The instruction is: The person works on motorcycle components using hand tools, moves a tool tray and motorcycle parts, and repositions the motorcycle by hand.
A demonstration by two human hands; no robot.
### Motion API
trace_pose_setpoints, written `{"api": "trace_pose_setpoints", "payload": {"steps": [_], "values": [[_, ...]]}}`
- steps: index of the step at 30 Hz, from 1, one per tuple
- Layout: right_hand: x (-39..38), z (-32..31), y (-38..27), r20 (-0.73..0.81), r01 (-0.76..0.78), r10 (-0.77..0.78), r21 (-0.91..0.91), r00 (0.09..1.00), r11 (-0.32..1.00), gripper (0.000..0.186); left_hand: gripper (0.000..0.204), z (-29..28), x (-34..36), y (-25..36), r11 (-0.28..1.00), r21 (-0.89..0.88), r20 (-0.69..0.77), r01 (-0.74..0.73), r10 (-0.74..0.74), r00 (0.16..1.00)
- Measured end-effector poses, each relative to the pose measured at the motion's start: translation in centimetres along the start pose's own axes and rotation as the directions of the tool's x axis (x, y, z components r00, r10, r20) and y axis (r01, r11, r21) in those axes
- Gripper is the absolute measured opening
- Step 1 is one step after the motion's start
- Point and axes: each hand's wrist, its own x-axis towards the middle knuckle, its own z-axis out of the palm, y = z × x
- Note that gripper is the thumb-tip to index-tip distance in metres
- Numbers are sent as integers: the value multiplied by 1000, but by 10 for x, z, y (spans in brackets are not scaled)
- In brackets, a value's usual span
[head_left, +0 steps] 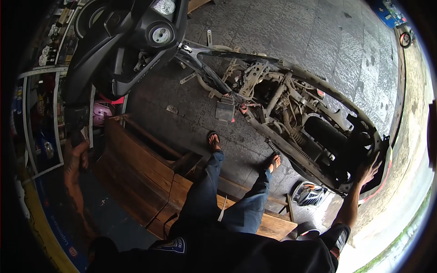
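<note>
A motor scooter stripped of much of its bodywork stretches across the view, its bare frame [291, 68] and dirty engine parts exposed. Its black front fairing [100, 59] fills the upper left and carries a round silvery fitting [160, 35]. My left hand [78, 152], on an outstretched arm, is closed around the dark end of the handlebar, apparently the grip [76, 119]; its fingers are partly in shadow. At the scooter's rear, my right hand [367, 173] rests on the dark tail end [375, 152] of the frame, fingers stretched out and holding nothing.
I straddle or sit at a wooden bench [136, 168]. A black-and-white helmet [308, 193] lies below the scooter's rear. Shelves [59, 104] with goods and a pink helmet [101, 113] stand at left. A pale raised edge [412, 86] runs along the right of the grey paved floor [173, 91].
</note>
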Motion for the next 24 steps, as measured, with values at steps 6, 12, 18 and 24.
{"api": "trace_pose_setpoints", "payload": {"steps": [6, 12, 18, 24], "values": [[7, 1, 14, -14, 13, -14, -50, 1000, 999, 60, 18, 5, 11, 2, 1000, 24, 38, 7, -7, 999], [21, -9, -8, 55, -55, 58, -58, 997, 997, 60, 16, 5, 3, 18, 997, 71, -74, -33, 38, 997], [18, 3, 3, 81, -142, 150, -102, 985, 985, 71, 27, -31, 28, 21, 951, 271, -126, -146, 185, 975], [8, -14, -26, 133, -192, 206, -113, 970, 975, 70, 36, -85, 102, -19, 578, 748, -275, -327, 718, 640]]}}
